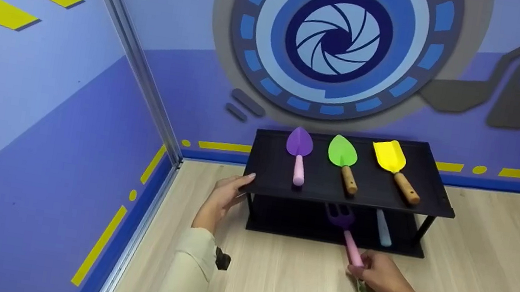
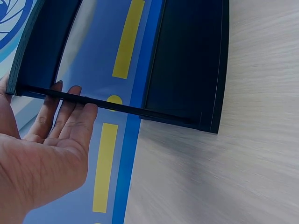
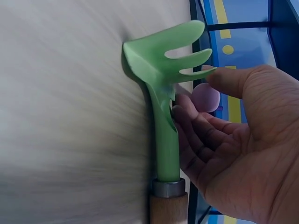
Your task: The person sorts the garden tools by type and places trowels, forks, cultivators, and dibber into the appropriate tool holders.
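My left hand [image 1: 227, 195] grips the left front corner of a black two-tier rack [image 1: 401, 203], thumb over the top shelf and fingers by the corner post. My right hand [image 1: 380, 274] pinches the end of the pink handle of a purple garden fork [image 1: 353, 247]. The fork's tines point into the gap between the tiers, partly shaded by the upper shelf. Under my right hand lies a green hand rake [image 3: 163, 102] with a wooden handle, on the table. In the right wrist view only the round pink handle end of the fork shows, between thumb and fingers.
On the top shelf lie a purple trowel [image 1: 300, 144], a green trowel [image 1: 343, 152] and a yellow shovel [image 1: 390, 156], handles toward me. A light blue handle [image 1: 384, 229] sticks out from the lower tier. A printed wall [image 1: 171, 81] stands behind the rack.
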The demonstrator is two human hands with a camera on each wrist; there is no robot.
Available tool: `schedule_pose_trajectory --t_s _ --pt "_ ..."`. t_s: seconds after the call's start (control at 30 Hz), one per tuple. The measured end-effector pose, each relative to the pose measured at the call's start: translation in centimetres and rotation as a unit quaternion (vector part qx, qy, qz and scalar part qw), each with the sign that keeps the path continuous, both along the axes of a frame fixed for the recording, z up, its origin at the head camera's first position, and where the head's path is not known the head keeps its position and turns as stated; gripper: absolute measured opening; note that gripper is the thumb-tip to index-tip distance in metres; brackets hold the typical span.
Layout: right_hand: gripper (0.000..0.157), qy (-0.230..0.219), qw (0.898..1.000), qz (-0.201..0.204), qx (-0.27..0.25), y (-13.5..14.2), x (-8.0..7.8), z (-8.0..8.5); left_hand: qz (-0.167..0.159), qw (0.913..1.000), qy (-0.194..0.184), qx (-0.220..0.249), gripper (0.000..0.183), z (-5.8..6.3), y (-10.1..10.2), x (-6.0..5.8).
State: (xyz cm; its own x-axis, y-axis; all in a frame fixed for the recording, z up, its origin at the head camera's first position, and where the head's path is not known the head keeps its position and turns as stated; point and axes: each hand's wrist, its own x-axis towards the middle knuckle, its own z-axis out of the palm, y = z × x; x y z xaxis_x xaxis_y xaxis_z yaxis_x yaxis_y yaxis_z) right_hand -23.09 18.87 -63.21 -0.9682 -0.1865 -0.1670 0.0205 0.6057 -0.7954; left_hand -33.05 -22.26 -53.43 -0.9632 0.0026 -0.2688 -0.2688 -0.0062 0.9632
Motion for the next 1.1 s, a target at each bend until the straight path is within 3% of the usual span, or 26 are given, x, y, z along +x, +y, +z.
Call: schedule_pose_trajectory --t_s 0.27,0.6,1.1 --pt "0.033 -0.016 0.999 -0.031 0.03 -0.45 0.0 0.12 -0.001 1.0 -0.004 -0.001 0.063 -0.06 0.08 -0.35" --pt "0.037 -0.017 0.998 -0.033 0.048 -0.71 -0.06 0.05 -0.002 1.0 -0.003 0.007 0.061 0.1 0.09 -0.34" --pt "0.039 -0.014 0.999 -0.037 0.025 -0.77 -0.06 -0.1 -0.002 1.0 0.001 0.005 0.056 -0.03 -0.07 -0.27"
